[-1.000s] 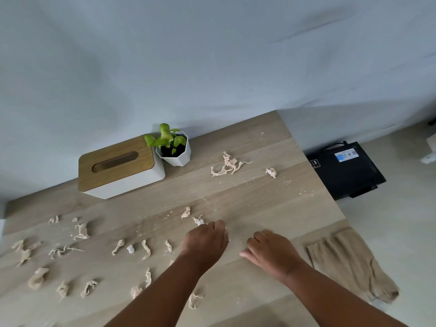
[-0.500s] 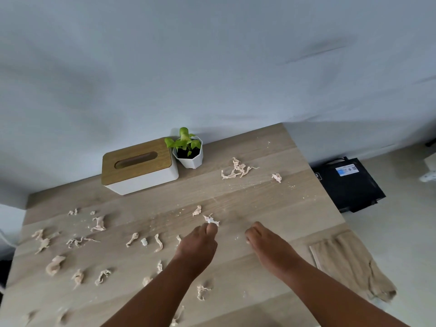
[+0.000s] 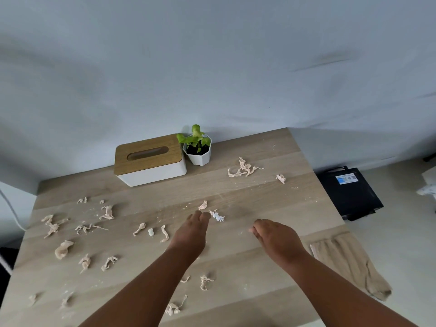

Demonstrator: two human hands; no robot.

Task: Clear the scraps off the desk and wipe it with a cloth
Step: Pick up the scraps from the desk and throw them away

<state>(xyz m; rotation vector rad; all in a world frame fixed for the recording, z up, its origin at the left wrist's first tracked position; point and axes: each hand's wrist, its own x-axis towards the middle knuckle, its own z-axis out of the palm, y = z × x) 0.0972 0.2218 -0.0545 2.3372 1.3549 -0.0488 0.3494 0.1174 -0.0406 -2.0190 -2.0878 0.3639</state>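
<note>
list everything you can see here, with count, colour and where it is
light wooden desk: one, pale oak, fills the lower frame
crumpled beige scraps: many, too scattered to count exactly, mostly on the desk's left half, one cluster at the far right
small white scrap: one, white, at the left fingertips
white tissue box with wooden lid: one, back of the desk by the wall
small green plant in a white faceted pot: one, right of the tissue box
beige cloth: one, draped over the desk's right edge
black flat device: one, on the floor, right
left hand: fingers curled near the white scrap
right hand: fingers curled, over the desk
</note>
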